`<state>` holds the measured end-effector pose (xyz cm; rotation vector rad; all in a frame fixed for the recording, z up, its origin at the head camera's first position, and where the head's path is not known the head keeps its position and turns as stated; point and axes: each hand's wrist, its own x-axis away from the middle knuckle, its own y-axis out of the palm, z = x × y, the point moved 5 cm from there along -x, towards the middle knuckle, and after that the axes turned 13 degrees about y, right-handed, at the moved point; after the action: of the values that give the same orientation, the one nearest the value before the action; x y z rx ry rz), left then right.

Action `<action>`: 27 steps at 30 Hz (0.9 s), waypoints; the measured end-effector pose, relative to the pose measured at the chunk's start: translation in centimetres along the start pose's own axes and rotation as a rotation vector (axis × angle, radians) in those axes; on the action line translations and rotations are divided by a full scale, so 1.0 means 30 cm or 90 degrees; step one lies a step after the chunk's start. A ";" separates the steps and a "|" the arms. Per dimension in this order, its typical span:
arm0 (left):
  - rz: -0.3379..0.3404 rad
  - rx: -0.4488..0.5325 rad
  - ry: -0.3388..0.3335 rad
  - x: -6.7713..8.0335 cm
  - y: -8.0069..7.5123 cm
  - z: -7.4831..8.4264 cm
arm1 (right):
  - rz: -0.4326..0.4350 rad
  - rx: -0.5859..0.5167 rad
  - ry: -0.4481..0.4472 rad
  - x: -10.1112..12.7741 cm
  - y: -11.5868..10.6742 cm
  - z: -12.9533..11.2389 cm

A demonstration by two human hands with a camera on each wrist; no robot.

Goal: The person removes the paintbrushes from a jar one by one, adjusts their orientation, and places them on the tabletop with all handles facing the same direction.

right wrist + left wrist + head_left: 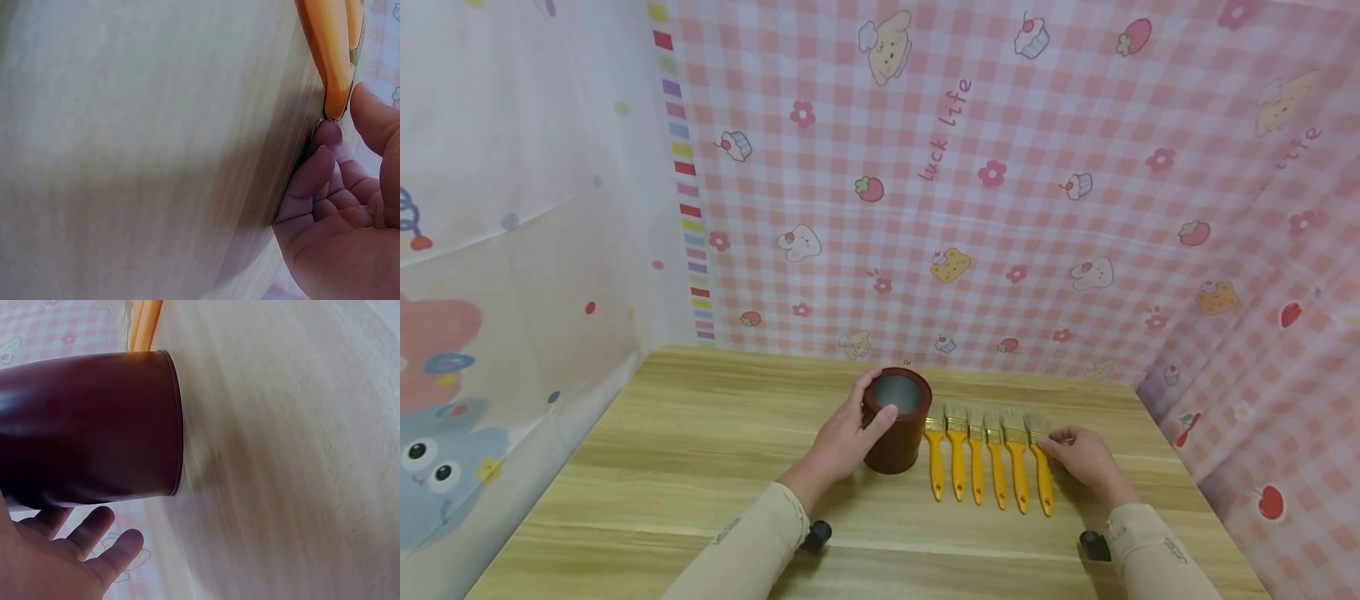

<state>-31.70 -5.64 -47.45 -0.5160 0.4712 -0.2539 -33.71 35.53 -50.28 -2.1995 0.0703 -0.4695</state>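
- This looks like a small staged recording booth more than a lived-in room: a wooden table (685, 450) stands in a corner closed in by hung cloth on three sides.
- The back and right sides are a pink gingham cloth (1000, 167) printed with strawberries, cupcakes, bunnies and the words "luck life"; its folds and creases show that it is draped, not a solid wall.
- The left side is a sheer white curtain (512, 208) with cartoon figures and a striped edge.
- The tabletop has a pale wood-grain finish, and the cloth hangs right down to its edges.
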 end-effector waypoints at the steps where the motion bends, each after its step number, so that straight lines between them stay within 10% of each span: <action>1: -0.001 -0.001 0.000 0.001 -0.001 0.000 | 0.000 -0.001 0.000 0.000 0.000 -0.001; 27: -0.063 -0.008 -0.011 0.021 -0.065 0.022 | 0.005 -0.006 0.000 -0.001 0.004 -0.010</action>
<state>-31.05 -7.22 -46.15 -0.5541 0.4307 -0.3411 -33.83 35.25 -50.22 -2.2085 0.0813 -0.4656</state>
